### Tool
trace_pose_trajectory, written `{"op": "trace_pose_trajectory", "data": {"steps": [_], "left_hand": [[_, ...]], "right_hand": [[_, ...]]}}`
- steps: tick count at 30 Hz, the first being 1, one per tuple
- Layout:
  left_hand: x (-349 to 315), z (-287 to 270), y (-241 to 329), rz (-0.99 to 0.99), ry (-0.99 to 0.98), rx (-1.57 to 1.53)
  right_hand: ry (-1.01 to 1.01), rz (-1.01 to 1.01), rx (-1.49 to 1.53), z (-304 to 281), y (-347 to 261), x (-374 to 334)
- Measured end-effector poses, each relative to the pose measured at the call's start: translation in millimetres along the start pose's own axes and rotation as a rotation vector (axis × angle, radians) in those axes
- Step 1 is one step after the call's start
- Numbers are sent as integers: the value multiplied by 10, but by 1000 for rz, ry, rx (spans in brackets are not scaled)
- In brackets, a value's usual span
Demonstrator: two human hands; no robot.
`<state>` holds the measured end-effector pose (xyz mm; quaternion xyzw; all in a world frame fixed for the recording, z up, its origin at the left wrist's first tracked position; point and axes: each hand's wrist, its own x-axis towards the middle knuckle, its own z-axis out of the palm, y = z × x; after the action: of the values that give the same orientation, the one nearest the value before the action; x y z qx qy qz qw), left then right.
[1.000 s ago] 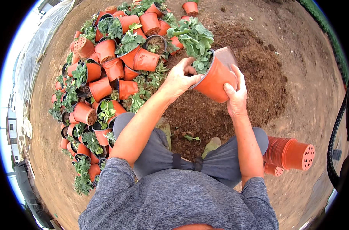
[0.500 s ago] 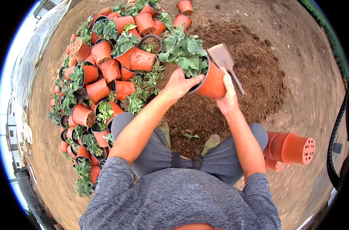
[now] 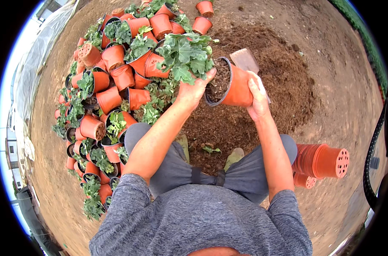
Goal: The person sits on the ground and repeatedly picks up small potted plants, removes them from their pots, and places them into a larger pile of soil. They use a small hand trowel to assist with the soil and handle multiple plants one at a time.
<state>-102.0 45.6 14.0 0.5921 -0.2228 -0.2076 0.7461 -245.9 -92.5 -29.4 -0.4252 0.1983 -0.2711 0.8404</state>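
Partly leaf-hidden, the left hand [image 3: 191, 92] holds a plant [image 3: 186, 54]; the right hand [image 3: 259, 102], gripping a pot [image 3: 238, 87], half-covers a trowel [image 3: 244, 60].

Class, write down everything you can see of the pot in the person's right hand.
The pot is orange-red outside with a dark rim and looks like thin plastic. Its wall tapers toward the base. It is tipped onto its side above the ground, its mouth toward the person's left, showing brown soil inside. The right hand grips its wall near the base. The left hand is close to the rim; whether it touches is unclear.
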Motion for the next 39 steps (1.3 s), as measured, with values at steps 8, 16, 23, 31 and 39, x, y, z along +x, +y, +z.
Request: {"op": "trace_pose_trajectory", "data": {"steps": [8, 16, 23, 31, 39], "left_hand": [[136, -182, 357, 308, -44, 248], [810, -648, -196, 775, -75, 932], [830, -573, -567, 218, -229, 224], [1124, -797, -862, 190, -324, 995], [1392, -759, -1169, -1, -232, -364]], "right_hand": [[45, -34, 60, -191, -59, 37], [402, -398, -655, -169, -198, 25], [465, -952, -1474, -249, -788, -84], [470, -852, -2032, -284, -2003, -830], [578, -422, -2588, -664, -3495, -2300]]}}
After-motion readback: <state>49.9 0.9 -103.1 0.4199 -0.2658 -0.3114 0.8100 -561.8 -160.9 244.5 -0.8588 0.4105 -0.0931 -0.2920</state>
